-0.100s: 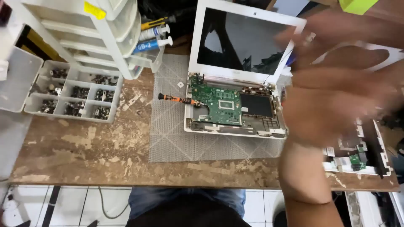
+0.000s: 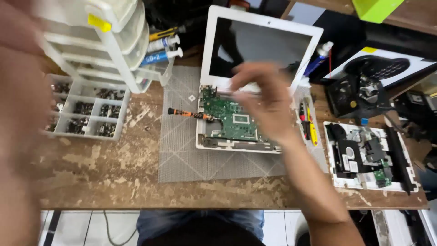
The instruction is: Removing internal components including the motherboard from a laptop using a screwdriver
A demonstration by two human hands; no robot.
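**Inspector:** Green circuit board (image 2: 230, 120) sits exposed in the white base of an opened laptop (image 2: 207, 139), which rests on a grey gridded mat (image 2: 182, 159) near the middle of the worktop (image 2: 91, 177). The laptop's dark screen (image 2: 261, 45) stands upright behind it.

**Clerk:** And the hands?

**Inspector:** The right hand (image 2: 266, 102) hovers over the rear right part of the board, close to the hinge, fingers curled downward and drawn together. It is blurred; I cannot tell whether it pinches anything. The left hand (image 2: 18, 91) is a large blur at the left edge of the view, raised close to the camera. Whether it is spread or holding something cannot be told.

**Clerk:** Anything against the laptop?

**Inspector:** A small screwdriver with an orange and black handle (image 2: 186, 114) lies on the mat, its tip touching the left edge of the laptop base.

**Clerk:** Further out?

**Inspector:** To the left, a clear parts box (image 2: 86, 111) with compartments of small dark pieces, and behind it a white set of plastic drawers (image 2: 100, 45). Several syringe-like tubes (image 2: 159, 50) lie beside the drawers. To the right of the laptop, a narrow tray of red and yellow tools (image 2: 309, 123); beyond that, a second opened white device (image 2: 368, 155) with its insides showing. A blue tube (image 2: 316, 59) leans near the screen's right edge.
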